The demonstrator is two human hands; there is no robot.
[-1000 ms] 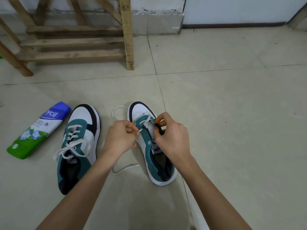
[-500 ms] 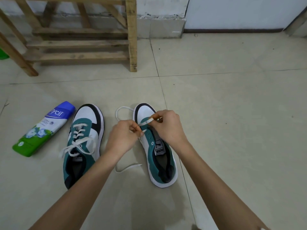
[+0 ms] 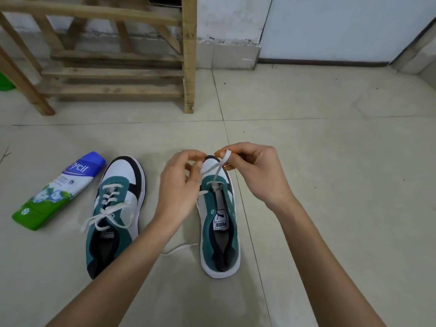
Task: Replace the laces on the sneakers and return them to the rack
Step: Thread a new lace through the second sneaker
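Two teal, white and black sneakers stand on the tiled floor. The left sneaker [image 3: 115,208] is fully laced with loose white ends. The right sneaker [image 3: 220,223] has a white lace [image 3: 218,171] threaded only through its lowest eyelets. My right hand [image 3: 257,175] pinches one end of that lace and holds it up over the toe. My left hand [image 3: 179,187] pinches the other strand beside the toe. A loose tail of lace [image 3: 179,249] lies on the floor between the shoes.
A wooden shoe rack [image 3: 113,74] stands at the back left against the wall. A blue, white and green bottle [image 3: 59,192] lies on its side left of the sneakers. Open tiled floor [image 3: 342,185] spreads to the right.
My right hand has pulled the lace end up and away from the eyelets, toward the toe. My left hand has shifted up beside the toe. The view has tilted up slightly.
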